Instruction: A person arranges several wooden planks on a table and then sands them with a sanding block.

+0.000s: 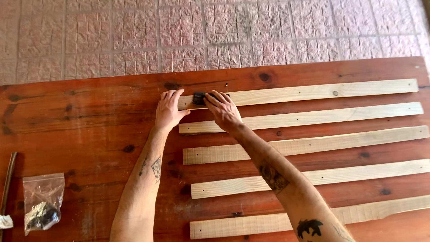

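Note:
Several pale wooden slats lie side by side on a reddish-brown wooden table (89,121). My left hand (169,110) rests flat at the left end of the farthest slat (313,92), fingers together and touching its end. My right hand (224,110) presses a small dark block (199,97) onto that same slat, just right of the left hand. Most of the block is hidden under my fingers. The second slat (313,117) lies just below both hands.
A clear plastic bag (42,201) with small dark parts lies at the table's near left. A dark rod (8,179) runs along the left edge beside it. A tiny screw (226,84) sits above the far slat. A pinkish tiled floor (224,31) lies beyond the table.

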